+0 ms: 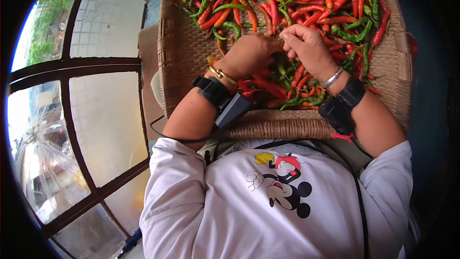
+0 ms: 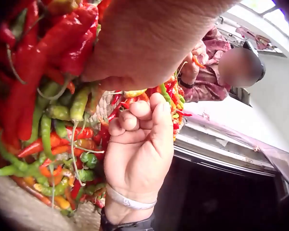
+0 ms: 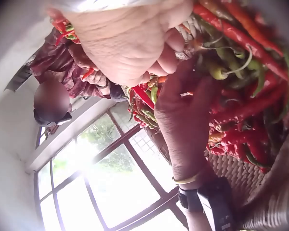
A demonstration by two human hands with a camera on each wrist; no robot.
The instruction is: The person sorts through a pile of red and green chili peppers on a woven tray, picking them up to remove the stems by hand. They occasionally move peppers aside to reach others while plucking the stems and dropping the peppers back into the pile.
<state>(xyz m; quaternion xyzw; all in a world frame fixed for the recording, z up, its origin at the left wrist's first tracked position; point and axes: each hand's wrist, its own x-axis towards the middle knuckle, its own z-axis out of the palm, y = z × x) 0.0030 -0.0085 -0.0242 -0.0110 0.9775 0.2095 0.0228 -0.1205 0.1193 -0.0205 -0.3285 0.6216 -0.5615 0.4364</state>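
Note:
Over a woven basket [image 1: 189, 50] of red, orange and green chili peppers [image 1: 330, 7], my two hands come close together. My left hand [image 1: 251, 55] reaches in from the left, its back upward and its fingertips mostly hidden. In the right wrist view, the left hand [image 3: 183, 120] has its fingers bent down beside a pale green chili pepper [image 3: 217, 72]; I cannot tell whether it holds one. My right hand [image 1: 309, 48] has curled fingers, with the thumb against the index finger, right beside the left hand. In the left wrist view, nothing shows between the right hand's [image 2: 139, 159] fingers.
The basket's near rim [image 1: 282, 124] lies close to my body, under my forearms. A framed window [image 1: 105, 115] stands on the left. Another person in a patterned reddish sleeve [image 2: 214, 53] is across from me, holding a red chili pepper [image 3: 88, 73]. A black cable [image 1: 357, 177] runs over my shirt.

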